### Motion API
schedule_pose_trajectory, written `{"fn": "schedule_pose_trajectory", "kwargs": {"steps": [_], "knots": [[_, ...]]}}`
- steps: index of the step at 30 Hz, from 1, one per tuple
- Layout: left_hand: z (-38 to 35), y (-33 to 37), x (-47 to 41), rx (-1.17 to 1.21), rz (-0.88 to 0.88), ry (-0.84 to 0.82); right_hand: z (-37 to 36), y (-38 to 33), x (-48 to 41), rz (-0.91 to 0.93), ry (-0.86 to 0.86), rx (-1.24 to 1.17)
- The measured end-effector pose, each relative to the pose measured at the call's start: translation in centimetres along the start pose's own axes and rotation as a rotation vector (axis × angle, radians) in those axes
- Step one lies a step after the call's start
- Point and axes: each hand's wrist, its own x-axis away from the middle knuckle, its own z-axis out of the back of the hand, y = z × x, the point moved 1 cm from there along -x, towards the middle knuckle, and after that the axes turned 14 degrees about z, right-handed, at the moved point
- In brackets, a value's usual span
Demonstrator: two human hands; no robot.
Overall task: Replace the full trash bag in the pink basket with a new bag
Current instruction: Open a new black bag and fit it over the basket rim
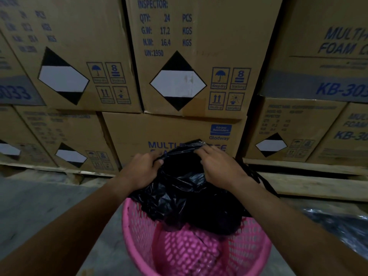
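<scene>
**Bag gripped in both my hands over the pink basket**

At far left the grey floor runs up to a wall of stacked cardboard boxes printed in blue, with black-and-white diamond labels. My left hand comes in from the lower left. Its fingers are curled round the bag's left edge and bunch the black plastic just under the top.

The bag sits between my hands, crumpled and glossy. Its long axis runs from the basket mouth up and away from me, toward the boxes. The gathered top edge points up at the far end. The loose lower end hangs down inside the basket's far rim. I cannot tell whether anything is in it.

The basket stands upright on the floor right under the bag, and its open mesh wall and bottom show pink below the plastic.

My right hand is level with my left. Its fingers are clenched on the bag's top right edge and the knuckles face me. Dark strips trail down just past that wrist, though I cannot tell what they belong to. Behind them a wooden pallet carries more boxes. At far right a heap of shiny black plastic lies on the floor, well apart from the basket.
</scene>
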Motion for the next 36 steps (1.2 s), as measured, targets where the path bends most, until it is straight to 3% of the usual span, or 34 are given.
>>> {"fn": "schedule_pose_trajectory", "kwargs": {"steps": [5,10,16,20,23,29,36], "knots": [[0.6,0.3,0.6,-0.002,-0.128,0.134,0.9,0.8,-1.1,-0.145,-0.100,-0.230],[0.6,0.1,0.1,-0.028,-0.049,0.018,1.3,2.0,-2.0,-0.261,-0.174,-0.406],[1.4,1.3,-0.5,-0.036,0.049,-0.065,1.2,2.5,-1.7,-0.296,-0.168,-0.397],[0.6,3.7,-1.8,-0.048,-0.090,0.041,2.0,2.9,-0.8,-0.292,-0.127,-0.335],[-1.0,4.5,-2.5,-0.066,-0.109,-0.081,2.1,3.3,-0.1,-0.307,-0.143,-0.338],[-1.1,3.2,-2.6,-0.021,0.028,-0.193,0.7,4.1,1.5,-0.317,-0.186,-0.504],[0.4,1.6,-1.2,-0.002,-0.003,-0.091,1.2,4.0,2.1,-0.296,-0.077,-0.356]]}}
